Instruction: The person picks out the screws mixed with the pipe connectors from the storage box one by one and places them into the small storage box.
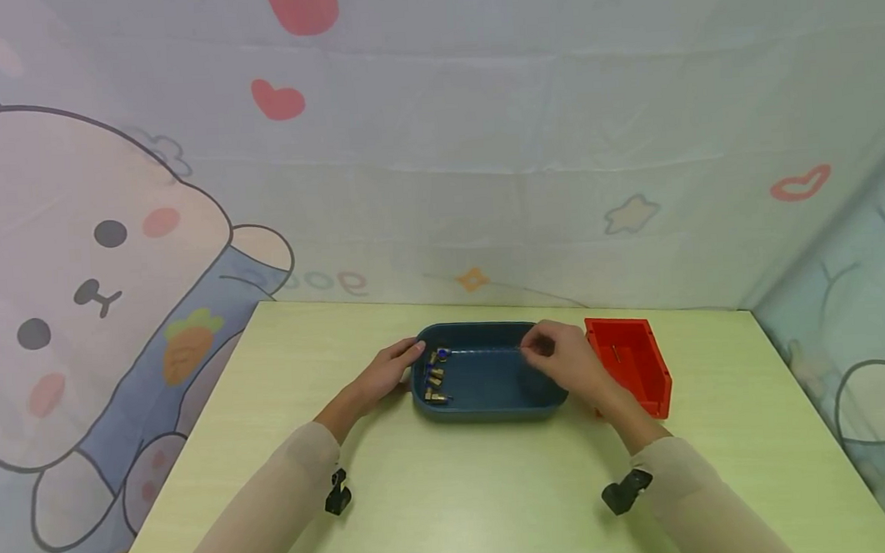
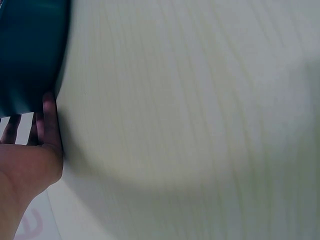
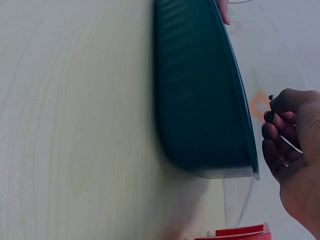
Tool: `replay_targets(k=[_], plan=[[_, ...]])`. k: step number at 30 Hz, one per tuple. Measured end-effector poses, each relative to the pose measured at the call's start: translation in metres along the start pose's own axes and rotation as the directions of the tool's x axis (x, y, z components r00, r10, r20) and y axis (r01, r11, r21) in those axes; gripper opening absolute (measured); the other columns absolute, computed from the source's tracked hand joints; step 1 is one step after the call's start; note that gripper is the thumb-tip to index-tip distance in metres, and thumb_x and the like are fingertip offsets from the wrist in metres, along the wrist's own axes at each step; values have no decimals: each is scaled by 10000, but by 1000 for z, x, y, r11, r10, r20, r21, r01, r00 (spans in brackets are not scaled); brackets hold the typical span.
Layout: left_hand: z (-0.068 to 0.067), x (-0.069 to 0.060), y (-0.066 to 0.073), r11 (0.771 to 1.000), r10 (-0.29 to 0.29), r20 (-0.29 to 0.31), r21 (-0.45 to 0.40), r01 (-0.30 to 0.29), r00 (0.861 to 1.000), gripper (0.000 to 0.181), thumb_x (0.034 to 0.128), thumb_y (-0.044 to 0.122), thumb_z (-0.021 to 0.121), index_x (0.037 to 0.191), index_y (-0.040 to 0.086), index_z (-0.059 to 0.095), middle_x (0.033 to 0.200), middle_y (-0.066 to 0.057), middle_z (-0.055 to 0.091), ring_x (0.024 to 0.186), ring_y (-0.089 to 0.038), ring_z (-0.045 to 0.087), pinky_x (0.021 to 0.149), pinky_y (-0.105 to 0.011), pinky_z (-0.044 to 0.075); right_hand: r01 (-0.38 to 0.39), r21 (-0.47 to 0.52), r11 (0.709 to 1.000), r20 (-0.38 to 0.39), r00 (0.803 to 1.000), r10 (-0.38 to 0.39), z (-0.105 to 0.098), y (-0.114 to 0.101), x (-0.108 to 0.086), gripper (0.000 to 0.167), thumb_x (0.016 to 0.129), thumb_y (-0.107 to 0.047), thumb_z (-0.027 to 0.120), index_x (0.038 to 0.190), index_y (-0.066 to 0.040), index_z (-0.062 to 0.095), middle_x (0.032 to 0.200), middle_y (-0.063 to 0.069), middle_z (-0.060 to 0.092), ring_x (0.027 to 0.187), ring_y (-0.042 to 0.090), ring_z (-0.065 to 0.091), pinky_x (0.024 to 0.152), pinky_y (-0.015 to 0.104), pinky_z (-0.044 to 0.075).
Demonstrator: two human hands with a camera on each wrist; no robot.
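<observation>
A dark blue-green tray stands on the table. At its left end my left hand grips the wall, thumb at the rim and fingers against the outside, as the left wrist view partly shows. Several brass fittings, some with blue parts, lie along the tray's left side. Over the tray's right end, my right hand pinches a small metal screw between thumb and fingers. Beside that hand stands a red bin with a small screw inside.
The pale wooden table ends at a printed cloth backdrop close behind the tray. Small black cameras sit at the left wrist and the right wrist. The red bin touches or nearly touches the tray's right side.
</observation>
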State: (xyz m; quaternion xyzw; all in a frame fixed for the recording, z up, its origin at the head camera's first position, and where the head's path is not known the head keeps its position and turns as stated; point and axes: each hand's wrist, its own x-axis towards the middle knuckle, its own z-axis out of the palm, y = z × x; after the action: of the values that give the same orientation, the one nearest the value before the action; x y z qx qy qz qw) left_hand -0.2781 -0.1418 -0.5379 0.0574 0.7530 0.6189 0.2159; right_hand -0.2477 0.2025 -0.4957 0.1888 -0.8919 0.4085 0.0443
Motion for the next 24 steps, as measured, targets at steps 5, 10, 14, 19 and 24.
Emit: replay_targets(k=[5, 10, 14, 19, 24], plan=[[0, 0, 0, 1000, 0, 1, 3, 0, 1000, 689, 1129, 467, 495, 1652, 46, 340, 1662, -179, 394, 1539, -342, 360, 1156, -553, 436, -6, 1, 1000, -10, 1000, 6, -3, 2, 0, 75, 956, -59, 784, 1027, -75, 766, 948, 8, 729, 835, 189, 641, 779, 285, 578], [-1, 0, -1, 1000, -3, 7, 5, 3, 1000, 718, 1123, 487, 498, 1660, 46, 320, 1675, -178, 371, 1552, -343, 337, 1173, -560, 413, 11, 25, 1000, -17, 1000, -10, -7, 4, 1, 80, 949, -31, 782, 1025, -51, 768, 949, 22, 743, 821, 190, 647, 773, 266, 577], [-2, 0, -1, 1000, -8, 13, 11, 8, 1000, 736, 1117, 505, 502, 1666, 53, 310, 1687, -171, 353, 1565, -339, 312, 1186, -559, 395, 13, 43, 999, -15, 1000, -12, -10, 3, 0, 82, 952, -29, 779, 1032, -28, 763, 959, 26, 748, 822, 198, 653, 777, 266, 580], [-2, 1, 1, 1000, -25, 16, -6, 26, 1000, 719, 1122, 486, 504, 1668, 60, 308, 1694, -172, 337, 1569, -346, 300, 1176, -558, 409, 4, 25, 1000, -19, 1000, -3, -16, 4, 0, 58, 965, -45, 766, 1020, -61, 759, 944, 4, 737, 828, 189, 651, 783, 284, 573], [1, 2, 7, 999, -34, -7, -15, 34, 999, 633, 1134, 416, 507, 1643, 64, 370, 1658, -175, 398, 1562, -363, 306, 1174, -580, 402, 3, 1, 1000, -27, 1000, -3, -22, 5, 1, 54, 969, -53, 760, 1023, -57, 761, 933, 8, 738, 830, 187, 655, 800, 312, 579]])
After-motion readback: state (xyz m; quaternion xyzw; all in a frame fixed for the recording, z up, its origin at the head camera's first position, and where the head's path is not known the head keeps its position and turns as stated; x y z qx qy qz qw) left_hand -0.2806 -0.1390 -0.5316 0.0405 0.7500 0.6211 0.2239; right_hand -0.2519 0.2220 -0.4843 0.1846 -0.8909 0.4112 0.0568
